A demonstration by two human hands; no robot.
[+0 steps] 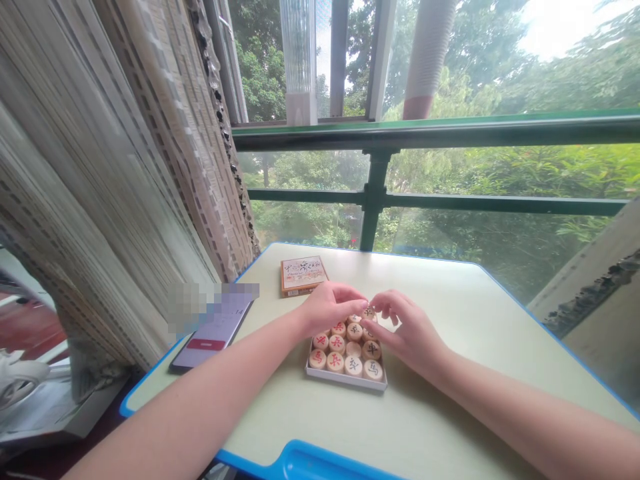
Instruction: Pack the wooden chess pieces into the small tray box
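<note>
A shallow white-edged box tray (345, 380) on the table holds rows of round wooden Chinese chess pieces, some with red characters (335, 362) and some with dark ones (373, 369). One piece in the front part lies with a blank face up (353, 350). Reaching over the tray's far left side, my left hand (334, 308) has its fingers stretched out, tips by a dark-lettered chess piece (369, 313) at the far right corner. My right hand (406, 325) curls around that same piece, thumb in front and fingers behind. Both hands cover part of the far rows.
The printed Chinese chess box lid (303, 275) lies behind my left hand. A phone (215, 330) rests at the table's left edge, partly blurred out. The pale table (450, 293) has a blue rim. Curtains (150, 133) hang left; a green railing (373, 193) stands beyond the table.
</note>
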